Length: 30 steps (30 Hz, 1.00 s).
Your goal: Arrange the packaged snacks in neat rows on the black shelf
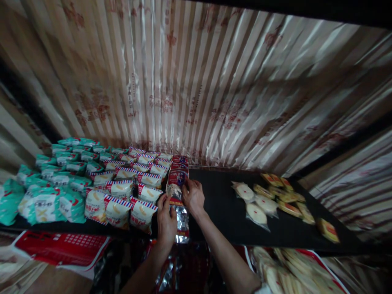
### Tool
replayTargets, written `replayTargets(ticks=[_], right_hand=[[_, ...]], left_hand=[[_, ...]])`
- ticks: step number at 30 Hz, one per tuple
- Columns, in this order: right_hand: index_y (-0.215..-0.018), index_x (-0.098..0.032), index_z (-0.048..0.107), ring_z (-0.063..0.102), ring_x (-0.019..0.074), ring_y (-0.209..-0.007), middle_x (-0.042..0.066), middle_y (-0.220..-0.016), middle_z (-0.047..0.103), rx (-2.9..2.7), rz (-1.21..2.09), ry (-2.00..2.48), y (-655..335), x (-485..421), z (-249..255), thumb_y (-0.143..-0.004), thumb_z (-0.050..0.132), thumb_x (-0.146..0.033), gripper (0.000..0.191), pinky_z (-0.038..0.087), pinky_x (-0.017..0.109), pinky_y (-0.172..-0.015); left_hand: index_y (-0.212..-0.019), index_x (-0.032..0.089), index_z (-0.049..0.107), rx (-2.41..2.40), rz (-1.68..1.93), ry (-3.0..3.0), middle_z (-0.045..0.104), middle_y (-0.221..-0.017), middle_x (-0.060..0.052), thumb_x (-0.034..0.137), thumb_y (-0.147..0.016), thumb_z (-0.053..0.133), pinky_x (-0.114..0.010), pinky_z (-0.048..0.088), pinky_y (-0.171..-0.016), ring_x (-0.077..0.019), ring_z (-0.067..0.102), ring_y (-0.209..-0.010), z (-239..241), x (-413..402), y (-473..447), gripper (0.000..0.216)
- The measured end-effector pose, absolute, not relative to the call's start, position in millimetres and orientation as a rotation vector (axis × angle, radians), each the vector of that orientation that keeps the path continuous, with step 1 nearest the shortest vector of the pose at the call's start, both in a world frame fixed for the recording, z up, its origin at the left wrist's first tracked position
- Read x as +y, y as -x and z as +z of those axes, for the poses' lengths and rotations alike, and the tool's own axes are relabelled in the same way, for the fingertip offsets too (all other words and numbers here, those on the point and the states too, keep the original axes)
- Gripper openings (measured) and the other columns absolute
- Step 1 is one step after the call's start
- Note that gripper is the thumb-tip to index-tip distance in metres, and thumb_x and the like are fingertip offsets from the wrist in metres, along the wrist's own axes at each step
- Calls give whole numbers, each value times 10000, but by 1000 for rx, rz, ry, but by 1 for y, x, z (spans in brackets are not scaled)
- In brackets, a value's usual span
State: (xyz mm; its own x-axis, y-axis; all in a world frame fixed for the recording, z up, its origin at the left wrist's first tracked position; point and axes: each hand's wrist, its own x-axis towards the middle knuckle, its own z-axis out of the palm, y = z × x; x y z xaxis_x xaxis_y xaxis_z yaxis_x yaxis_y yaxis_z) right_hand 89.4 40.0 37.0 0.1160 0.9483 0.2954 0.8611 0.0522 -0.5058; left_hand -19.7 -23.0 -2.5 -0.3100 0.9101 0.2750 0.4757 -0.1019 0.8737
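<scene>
Both my hands rest on a row of red snack packets [178,175] that runs from front to back on a black shelf [220,204]. My left hand [166,219] lies at the row's near left side, fingers curled against the front packet with its clear silvery end [183,222]. My right hand [193,197] grips the right edge of the same packet a little farther back. Just left of my hands sit red, white and blue striped bread packets [128,192].
Green packets [52,188] fill the shelf's far left. Clear-wrapped round cakes [255,202] and yellow packets [288,196] lie on the right. Striped paper [190,81] covers the back wall. Below the shelf are a red box [61,247] and a tray of cakes [294,271].
</scene>
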Motion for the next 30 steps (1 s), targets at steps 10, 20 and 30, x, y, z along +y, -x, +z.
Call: replayTargets(ticks=[10,20,30], right_hand=[[-1216,-108,532,340,243,-1267,105,-1177,606,-1779,114,1746,-90,38,18,-841,365,-232,430,307,419,-1024],[-1231,-96,532,272,268,-1304,133,-1279,522,-1803,86,1798,-88,39,12,-842,372,-234,443,293,457,-1037],[-1209,-137,565,184,264,-1361,115,-1364,459,-1976,59,1761,-76,55,34,-896,376,-319,409,260,420,-1058]], left_hand=[[-1181,175,561,1736,1388,-1591,499,-1250,-108,110,-783,404,-384,407,-1015,-217,485,-1183,-7,-23,20,433],[-1207,149,530,1718,1347,-1642,470,-1282,-139,112,-778,416,-434,384,-1024,-246,451,-1216,-23,-22,19,446],[-1250,153,489,1704,1333,-1639,425,-1319,-139,126,-794,402,-431,363,-1038,-253,404,-1252,-26,-25,16,465]])
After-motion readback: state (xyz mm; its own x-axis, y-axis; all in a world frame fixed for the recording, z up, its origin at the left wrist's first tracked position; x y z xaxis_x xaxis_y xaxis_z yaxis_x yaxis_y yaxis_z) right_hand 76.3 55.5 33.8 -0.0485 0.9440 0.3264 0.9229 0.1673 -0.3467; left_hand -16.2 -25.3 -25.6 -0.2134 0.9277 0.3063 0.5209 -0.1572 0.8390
